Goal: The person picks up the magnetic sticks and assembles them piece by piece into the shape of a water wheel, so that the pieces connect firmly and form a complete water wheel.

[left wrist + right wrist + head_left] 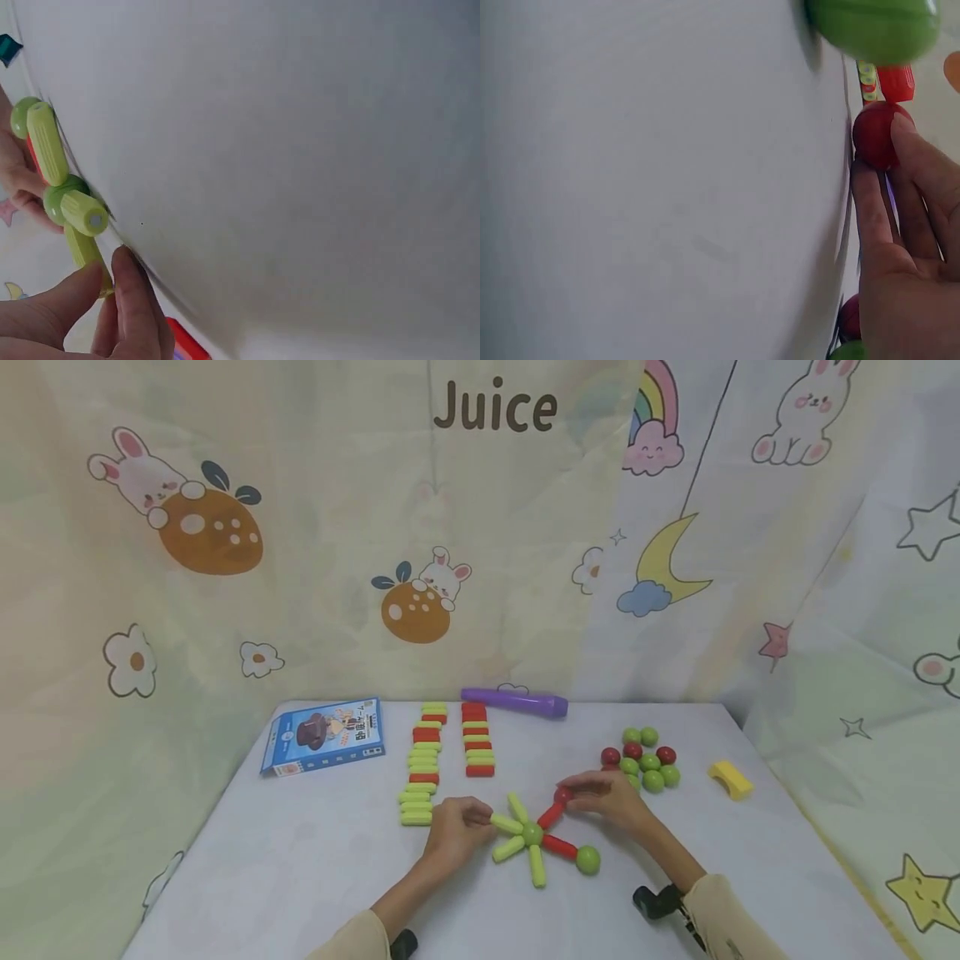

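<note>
Head view: your left hand pinches a green rod of the star figure, steadying it; your right hand holds a red ball on a red rod tip.
Left wrist view: fingertips pinch the rod end against the white table.
Right wrist view: fingers curl round the ball, seating it.

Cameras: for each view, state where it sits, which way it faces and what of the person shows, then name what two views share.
Head: worn on the head, facing forward and down at the white table; both forearms, left hand, right hand.
Left wrist: along the tabletop; fingertips pinching a light green plastic rod.
Right wrist: along the tabletop; fingers holding a dark red ball.
Shared: that red ball shows in head and right wrist.
</note>
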A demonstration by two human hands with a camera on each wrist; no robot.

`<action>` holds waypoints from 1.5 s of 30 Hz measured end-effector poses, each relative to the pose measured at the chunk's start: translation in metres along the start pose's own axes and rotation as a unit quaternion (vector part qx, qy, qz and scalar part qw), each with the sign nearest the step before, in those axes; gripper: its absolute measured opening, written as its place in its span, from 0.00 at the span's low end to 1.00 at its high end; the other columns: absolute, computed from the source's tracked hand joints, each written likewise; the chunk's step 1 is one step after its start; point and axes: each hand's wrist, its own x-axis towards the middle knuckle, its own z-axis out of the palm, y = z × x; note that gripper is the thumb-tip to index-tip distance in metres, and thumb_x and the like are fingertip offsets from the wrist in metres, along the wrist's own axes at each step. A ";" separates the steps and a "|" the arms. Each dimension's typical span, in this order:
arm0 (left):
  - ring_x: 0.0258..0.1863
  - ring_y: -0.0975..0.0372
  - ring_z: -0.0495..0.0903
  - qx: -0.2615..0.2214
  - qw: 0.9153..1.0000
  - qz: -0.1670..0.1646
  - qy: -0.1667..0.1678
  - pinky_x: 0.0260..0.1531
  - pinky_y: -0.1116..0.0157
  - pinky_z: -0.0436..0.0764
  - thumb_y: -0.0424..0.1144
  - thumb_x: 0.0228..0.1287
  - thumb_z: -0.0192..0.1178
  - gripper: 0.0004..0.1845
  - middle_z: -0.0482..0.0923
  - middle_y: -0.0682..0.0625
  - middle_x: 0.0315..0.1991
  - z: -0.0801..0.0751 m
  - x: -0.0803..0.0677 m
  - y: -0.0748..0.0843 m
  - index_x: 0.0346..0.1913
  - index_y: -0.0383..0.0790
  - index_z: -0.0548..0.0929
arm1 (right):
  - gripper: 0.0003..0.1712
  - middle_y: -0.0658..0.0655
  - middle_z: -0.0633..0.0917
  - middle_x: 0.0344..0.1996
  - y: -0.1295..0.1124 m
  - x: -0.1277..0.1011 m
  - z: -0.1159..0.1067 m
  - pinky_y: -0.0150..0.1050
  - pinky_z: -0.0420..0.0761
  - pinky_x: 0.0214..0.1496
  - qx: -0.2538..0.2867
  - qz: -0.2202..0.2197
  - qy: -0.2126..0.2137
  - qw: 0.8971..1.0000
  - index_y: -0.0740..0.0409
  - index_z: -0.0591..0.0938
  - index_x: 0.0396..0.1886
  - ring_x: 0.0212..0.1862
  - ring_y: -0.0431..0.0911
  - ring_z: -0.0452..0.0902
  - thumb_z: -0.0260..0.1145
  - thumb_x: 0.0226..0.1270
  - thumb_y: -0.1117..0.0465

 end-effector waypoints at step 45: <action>0.43 0.57 0.90 -0.027 0.999 0.020 -0.024 0.46 0.62 0.90 0.26 0.64 0.75 0.14 0.91 0.46 0.45 -0.007 -0.010 -0.003 0.52 0.33 0.91 | 0.22 0.66 0.93 0.45 0.011 -0.056 -0.068 0.18 0.80 0.51 -0.145 -0.050 0.222 0.963 0.67 0.91 0.49 0.49 0.35 0.89 0.85 0.52 0.74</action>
